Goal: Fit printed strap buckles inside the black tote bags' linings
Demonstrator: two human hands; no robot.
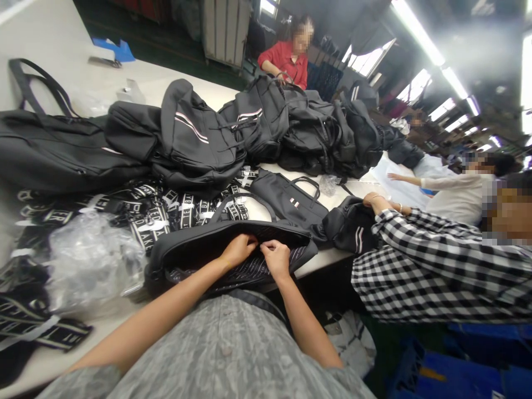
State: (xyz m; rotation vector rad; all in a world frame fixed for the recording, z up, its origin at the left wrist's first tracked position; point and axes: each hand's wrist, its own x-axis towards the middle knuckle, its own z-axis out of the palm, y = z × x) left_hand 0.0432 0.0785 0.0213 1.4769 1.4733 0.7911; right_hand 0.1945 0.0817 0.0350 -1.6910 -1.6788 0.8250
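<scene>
The long white tabletop [62, 50] carries a big heap of black backpacks [257, 127], pushed to the middle so the near edge stays free for work. In front of it lie printed straps [166, 213] and, to the left, crumpled clear plastic bags [89, 257]. At the near edge lies an open black bag [199, 244], its mouth turned toward the person so the inside is easy to reach. The left hand [238, 250] and right hand [275, 258] meet at its upper rim; each grip is closed, pinching the rim fabric. On the right, a co-worker's checked sleeve [436, 266] rests beside a smaller black bag [349, 224].
</scene>
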